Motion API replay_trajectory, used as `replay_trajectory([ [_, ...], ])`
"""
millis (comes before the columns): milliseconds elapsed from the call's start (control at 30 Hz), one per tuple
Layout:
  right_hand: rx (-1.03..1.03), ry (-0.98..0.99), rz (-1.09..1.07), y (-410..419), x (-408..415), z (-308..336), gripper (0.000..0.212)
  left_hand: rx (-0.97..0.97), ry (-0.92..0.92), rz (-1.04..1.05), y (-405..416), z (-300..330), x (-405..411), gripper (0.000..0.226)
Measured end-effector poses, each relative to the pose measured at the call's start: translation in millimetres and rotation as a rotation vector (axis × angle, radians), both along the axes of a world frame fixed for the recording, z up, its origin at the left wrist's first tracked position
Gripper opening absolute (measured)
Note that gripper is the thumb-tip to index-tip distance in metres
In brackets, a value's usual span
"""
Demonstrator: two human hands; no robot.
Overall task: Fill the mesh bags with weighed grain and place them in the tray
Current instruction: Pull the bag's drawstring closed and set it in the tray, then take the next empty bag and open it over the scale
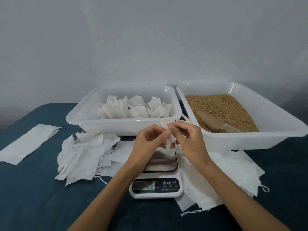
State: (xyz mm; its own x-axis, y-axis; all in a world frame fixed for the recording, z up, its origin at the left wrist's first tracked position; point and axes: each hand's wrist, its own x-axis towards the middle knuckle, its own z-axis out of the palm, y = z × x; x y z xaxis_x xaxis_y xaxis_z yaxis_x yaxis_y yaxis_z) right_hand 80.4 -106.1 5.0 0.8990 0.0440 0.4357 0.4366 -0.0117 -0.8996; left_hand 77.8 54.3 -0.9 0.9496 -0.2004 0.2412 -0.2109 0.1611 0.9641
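Observation:
Both hands meet above the kitchen scale point(156, 187), whose steel platform shows between my wrists. My left hand point(148, 142) and my right hand point(188, 140) each pinch the top of one small white mesh bag point(168, 132), held over the platform. Behind the hands, the left white tray point(86, 120) holds several filled mesh bags point(133, 109) standing upright. At the right, the second white tray point(266, 120) is full of brown grain point(221, 107), and a clear plastic scoop point(215, 123) lies in it.
Empty white bags lie in a loose pile point(85, 157) left of the scale and in another pile point(225, 177) to its right. A flat white strip point(28, 144) lies at the far left on the dark blue table point(33, 197). A pale wall stands behind.

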Motion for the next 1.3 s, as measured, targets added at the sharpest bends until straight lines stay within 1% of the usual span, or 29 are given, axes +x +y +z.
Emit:
replay_trajectory([
  [200,0.042,0.036,0.043,-0.3,2.0,-4.1,0.016,0.014,-0.022,0.044,-0.6,1.7,-1.4,0.013],
  [333,0.074,0.087,0.094,1.3,0.5,-0.8,0.022,0.012,-0.016,0.053,2.4,2.6,-0.2,0.018],
  [433,0.06,0.076,0.115,2.2,-1.6,1.4,0.025,0.011,-0.019,0.058,2.7,3.1,-0.3,0.022],
  [500,0.03,0.06,0.083,1.9,-2.1,1.3,0.022,0.023,-0.021,0.054,-0.4,2.8,-2.1,0.02],
  [600,0.019,0.051,-0.016,-0.8,0.5,-1.0,0.004,0.011,-0.002,0.047,-5.2,1.7,-3.6,0.018],
  [633,0.023,0.047,-0.046,-1.9,1.3,-1.6,0.002,0.005,0.002,0.053,-5.5,1.6,-3.3,0.018],
  [700,0.039,0.042,-0.057,-3.2,1.3,-0.5,0.002,0.005,-0.007,0.059,-4.0,1.9,-2.8,0.018],
  [733,0.044,0.043,-0.04,-2.8,0.7,1.1,0.007,0.012,-0.016,0.053,-3.2,2.4,-2.8,0.018],
  [833,-0.045,0.033,-0.008,0.3,-1.6,2.7,0.018,0.043,-0.032,0.047,-3.0,2.8,-3.9,0.015],
  [933,-0.058,0.021,-0.038,2.2,-2.4,1.3,0.014,0.059,-0.025,0.064,-3.4,1.8,-3.1,0.014],
  [1033,-0.061,-0.036,-0.121,1.3,-1.7,3.9,0.012,0.013,0.016,0.1,-2.2,3.0,-1.1,0.019],
  [1067,-0.097,-0.079,-0.144,0.9,-2.2,4.7,0.012,-0.009,0.032,0.11,-1.6,3.5,-0.3,0.019],
  [1100,-0.183,-0.152,-0.169,-0.9,-2.7,4.1,0.012,-0.027,0.045,0.118,-1.1,3.7,0.2,0.02],
  [1133,-0.319,-0.246,-0.201,-3.3,-3.2,3.3,0.013,-0.041,0.054,0.122,-0.4,3.4,0.5,0.021],
  [1200,-0.641,-0.428,-0.27,-6.9,-4.1,-0.5,0.024,-0.058,0.061,0.126,0.3,2.3,1.4,0.022],
  [1233,-0.731,-0.462,-0.284,-7.6,-3.2,-2.1,0.028,-0.061,0.061,0.124,0.2,2.2,1.5,0.022],
  [1267,-0.751,-0.445,-0.277,-7.4,-2.5,-2.6,0.029,-0.06,0.055,0.118,-0.2,2.2,1.6,0.022],
  [1300,-0.717,-0.401,-0.253,-6.3,-3.0,-2.4,0.026,-0.053,0.04,0.104,-0.5,2.0,1.4,0.021],
])
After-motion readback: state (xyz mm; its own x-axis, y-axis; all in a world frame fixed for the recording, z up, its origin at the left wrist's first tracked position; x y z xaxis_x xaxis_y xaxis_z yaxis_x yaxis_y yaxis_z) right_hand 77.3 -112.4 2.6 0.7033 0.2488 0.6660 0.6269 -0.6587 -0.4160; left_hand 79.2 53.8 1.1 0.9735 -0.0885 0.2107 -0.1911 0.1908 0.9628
